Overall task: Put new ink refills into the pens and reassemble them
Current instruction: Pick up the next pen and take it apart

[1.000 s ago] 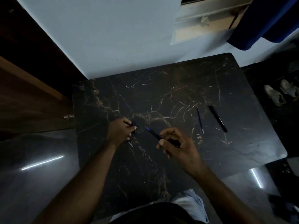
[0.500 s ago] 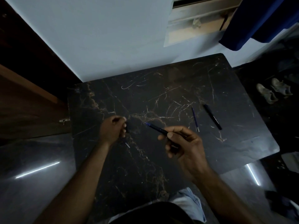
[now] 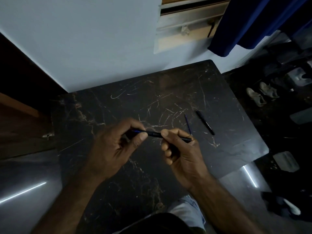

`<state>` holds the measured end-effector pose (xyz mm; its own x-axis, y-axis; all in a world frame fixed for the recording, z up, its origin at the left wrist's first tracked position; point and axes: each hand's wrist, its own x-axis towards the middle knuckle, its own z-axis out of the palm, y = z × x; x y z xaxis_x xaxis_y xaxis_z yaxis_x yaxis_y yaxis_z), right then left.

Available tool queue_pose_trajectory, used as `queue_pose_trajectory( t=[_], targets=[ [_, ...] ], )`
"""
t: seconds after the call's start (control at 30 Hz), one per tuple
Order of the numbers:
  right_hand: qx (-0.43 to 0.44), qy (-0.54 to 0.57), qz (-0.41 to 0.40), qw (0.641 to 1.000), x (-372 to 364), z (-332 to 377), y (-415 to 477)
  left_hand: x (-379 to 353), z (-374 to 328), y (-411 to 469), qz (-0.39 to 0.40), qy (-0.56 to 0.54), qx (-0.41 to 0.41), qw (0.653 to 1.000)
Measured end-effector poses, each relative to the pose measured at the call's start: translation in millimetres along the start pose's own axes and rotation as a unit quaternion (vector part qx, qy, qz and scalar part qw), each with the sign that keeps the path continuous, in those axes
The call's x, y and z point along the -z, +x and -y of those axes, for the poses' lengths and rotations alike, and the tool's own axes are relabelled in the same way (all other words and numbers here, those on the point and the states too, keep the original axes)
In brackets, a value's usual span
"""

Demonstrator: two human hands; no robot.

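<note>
One pen [image 3: 154,133] above the surface [image 3: 118,105]: left hand [image 3: 114,146] pinches its blue end, right hand [image 3: 180,152] grips the dark barrel. Best keep both halves in line, twist gently. Loose refill [image 3: 187,124], second pen [image 3: 205,122] lie beyond the right hand.

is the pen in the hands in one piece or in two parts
Cannot tell. The pen runs straight between both hands, but the left hand pinches its blue end, hiding any joint; the right hand grips the barrel.

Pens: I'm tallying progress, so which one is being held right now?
The blue-tipped pen, gripped by the left hand and right hand; the black pen lies untouched on the table.
</note>
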<state>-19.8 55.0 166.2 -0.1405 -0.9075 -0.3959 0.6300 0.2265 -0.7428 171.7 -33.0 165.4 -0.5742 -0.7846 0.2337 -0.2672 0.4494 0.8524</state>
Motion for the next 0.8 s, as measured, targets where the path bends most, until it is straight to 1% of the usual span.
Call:
queue_pose_trajectory(
  t=[0.07, 0.13, 0.2, 0.3, 0.4, 0.47, 0.53, 0.6, 0.7, 0.8],
  targets=[
    [-0.005, -0.017, 0.004, 1.000, 4.4, 5.4, 0.7, -0.6, -1.0, 3.7, 0.020, 0.088, -0.056, 0.994],
    [-0.004, -0.037, 0.018, 0.999, 9.6, 11.7, 2.7, -3.1, -2.4, 6.1, 0.038, 0.096, -0.061, 0.993],
    [0.007, -0.057, 0.040, 0.998, 14.3, 17.3, 6.8, -8.7, -4.7, 8.3, 0.035, 0.068, -0.030, 0.997],
    [0.044, -0.090, 0.088, 0.991, 18.3, 25.8, 15.9, -19.1, -10.3, 10.6, -0.001, -0.015, 0.067, 0.998],
    [0.081, -0.125, 0.113, 0.982, 18.3, 33.8, 24.7, -22.5, -12.7, 15.5, -0.016, -0.093, 0.153, 0.984],
    [0.094, -0.140, 0.107, 0.980, 18.6, 35.8, 29.6, -22.7, -10.8, 19.4, -0.016, -0.137, 0.195, 0.971],
    [0.097, -0.130, 0.090, 0.983, 20.1, 37.1, 34.1, -24.6, -10.6, 22.0, -0.028, -0.185, 0.196, 0.962],
    [0.092, -0.119, 0.073, 0.986, 21.2, 38.9, 36.6, -27.7, -10.8, 21.4, -0.035, -0.217, 0.170, 0.961],
    [0.083, -0.118, 0.067, 0.987, 23.6, 39.3, 37.7, -30.7, -9.2, 17.3, -0.061, -0.190, 0.160, 0.967],
    [0.071, -0.109, 0.086, 0.988, 22.9, 35.9, 37.0, -35.5, -11.7, 16.0, -0.107, -0.149, 0.206, 0.961]
  ],
)
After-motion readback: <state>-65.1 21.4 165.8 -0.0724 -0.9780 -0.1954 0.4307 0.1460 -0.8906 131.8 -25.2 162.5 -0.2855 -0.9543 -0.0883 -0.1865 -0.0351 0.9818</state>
